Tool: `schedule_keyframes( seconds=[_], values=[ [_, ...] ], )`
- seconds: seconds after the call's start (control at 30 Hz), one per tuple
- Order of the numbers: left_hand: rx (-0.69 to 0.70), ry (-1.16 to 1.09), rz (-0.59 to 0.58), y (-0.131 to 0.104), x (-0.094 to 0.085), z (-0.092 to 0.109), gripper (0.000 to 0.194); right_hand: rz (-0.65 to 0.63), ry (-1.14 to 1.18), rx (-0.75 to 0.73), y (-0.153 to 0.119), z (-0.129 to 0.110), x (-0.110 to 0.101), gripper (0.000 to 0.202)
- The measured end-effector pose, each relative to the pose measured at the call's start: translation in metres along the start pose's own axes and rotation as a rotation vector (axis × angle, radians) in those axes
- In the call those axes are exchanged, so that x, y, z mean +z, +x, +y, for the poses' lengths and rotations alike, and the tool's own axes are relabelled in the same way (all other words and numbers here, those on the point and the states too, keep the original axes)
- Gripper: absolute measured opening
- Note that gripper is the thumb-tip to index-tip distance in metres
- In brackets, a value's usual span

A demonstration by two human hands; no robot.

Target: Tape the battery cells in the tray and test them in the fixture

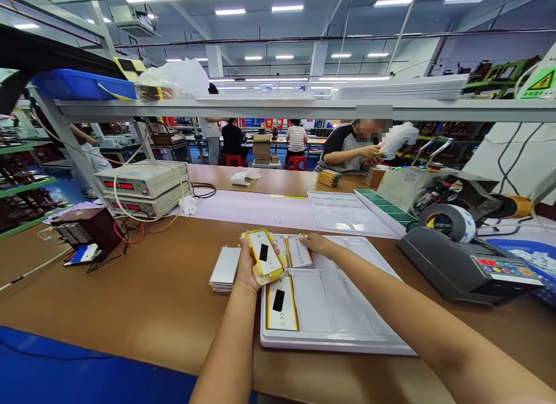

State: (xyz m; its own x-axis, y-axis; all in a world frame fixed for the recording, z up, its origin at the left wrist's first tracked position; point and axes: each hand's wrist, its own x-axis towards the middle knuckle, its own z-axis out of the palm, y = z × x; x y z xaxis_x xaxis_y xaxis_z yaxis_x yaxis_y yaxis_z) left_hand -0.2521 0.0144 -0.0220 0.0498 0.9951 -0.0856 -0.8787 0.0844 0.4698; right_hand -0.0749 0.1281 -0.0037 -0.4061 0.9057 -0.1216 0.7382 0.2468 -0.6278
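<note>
My left hand (247,270) is closed around a flat white battery with yellow edges (262,247) and a black patch, with a pale yellowish piece showing beneath it. My right hand (318,245) grips the upper right corner of another white battery (299,254), over a back compartment of the white plastic tray (343,341). In the tray's front left compartment lies a labelled battery (282,317) with a black patch. To the left of the tray, partly behind my left hand, sits a stack of plain silver-white batteries (225,269).
A tape dispenser (464,265) stands right of the tray. Two stacked meters (143,189) and a dark box-shaped device (87,233) with wires are at left. Behind lies another white tray (343,215). Across the bench a co-worker (347,146) sits near stacked batteries (329,178).
</note>
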Motion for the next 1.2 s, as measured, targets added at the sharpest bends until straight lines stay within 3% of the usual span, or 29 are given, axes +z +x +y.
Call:
schedule_keyframes(
  seconds=[0.1,0.23,0.37,0.47,0.53,0.67,0.73,0.83,0.93,1.0,1.1,1.2],
  values=[
    [0.005,-0.011,-0.001,0.000,-0.005,0.000,0.065,-0.066,0.086,0.038,-0.004,-0.018,-0.005,0.008],
    [-0.003,-0.030,-0.066,0.000,-0.004,-0.002,0.067,-0.063,0.209,-0.010,-0.007,-0.043,-0.020,0.015],
    [0.019,-0.037,-0.116,0.001,0.001,-0.006,0.064,-0.172,0.347,-0.148,-0.020,-0.072,-0.005,0.015],
    [0.064,-0.047,-0.080,0.000,0.002,-0.006,0.061,-0.162,0.198,-0.209,-0.034,-0.093,0.013,0.015],
    [0.074,-0.056,-0.085,-0.004,0.002,-0.005,0.062,-0.053,-0.016,-0.238,-0.045,-0.099,0.014,0.021],
    [0.047,-0.064,-0.147,-0.011,0.002,-0.002,0.071,0.188,-0.317,-0.199,-0.063,-0.079,-0.004,0.037],
    [0.063,-0.061,-0.152,-0.013,0.001,-0.001,0.072,0.199,-0.335,-0.149,-0.073,-0.051,-0.009,0.038],
    [0.116,-0.042,-0.131,-0.013,-0.001,-0.002,0.058,0.150,-0.277,-0.080,-0.089,-0.005,-0.001,0.038],
    [0.133,-0.025,-0.057,-0.012,-0.002,-0.005,0.049,0.155,-0.125,-0.148,-0.105,0.019,0.015,0.029],
    [0.136,-0.024,0.003,-0.012,0.001,-0.008,0.049,0.191,-0.024,-0.257,-0.111,0.015,0.023,0.025],
    [0.138,-0.003,0.051,-0.013,0.007,-0.013,0.050,0.218,0.088,-0.413,-0.108,-0.009,0.029,0.027],
    [0.157,0.016,0.057,-0.015,0.008,-0.014,0.045,0.178,0.167,-0.470,-0.094,-0.035,0.033,0.034]
  ],
)
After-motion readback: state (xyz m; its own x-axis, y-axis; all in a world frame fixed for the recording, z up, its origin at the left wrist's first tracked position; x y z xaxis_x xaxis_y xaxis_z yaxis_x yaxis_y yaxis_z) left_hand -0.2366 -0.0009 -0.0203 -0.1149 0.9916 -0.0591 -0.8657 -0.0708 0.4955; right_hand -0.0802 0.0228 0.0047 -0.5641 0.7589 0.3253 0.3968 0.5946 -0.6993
